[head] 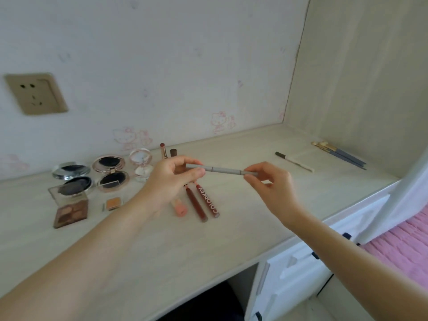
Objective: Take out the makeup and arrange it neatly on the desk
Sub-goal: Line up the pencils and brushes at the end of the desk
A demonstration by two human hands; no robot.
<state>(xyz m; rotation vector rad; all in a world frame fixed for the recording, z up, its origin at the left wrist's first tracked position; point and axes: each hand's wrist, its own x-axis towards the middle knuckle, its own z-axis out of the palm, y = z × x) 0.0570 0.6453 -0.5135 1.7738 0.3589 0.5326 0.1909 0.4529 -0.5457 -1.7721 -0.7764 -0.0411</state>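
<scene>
A slim grey makeup pencil (223, 169) hangs level above the desk (243, 214), held at both ends. My left hand (172, 179) pinches its left end, and my right hand (269, 181) pinches its right end. Below them lie two dark red lip gloss tubes (205, 201) and a peach tube (179, 208). To the left sit open round compacts (111, 173), a clear round case (141, 162), a brown eyeshadow palette (70, 210) and a small orange pan (113, 203). A lipstick (163, 150) stands behind my left hand.
A white pencil with a dark tip (294, 161) and several blue-handled brushes (340, 154) lie at the desk's far right. The wall holds a socket (34, 93). White drawers (296, 269) sit under the desk's right side, next to pink bedding (403, 249).
</scene>
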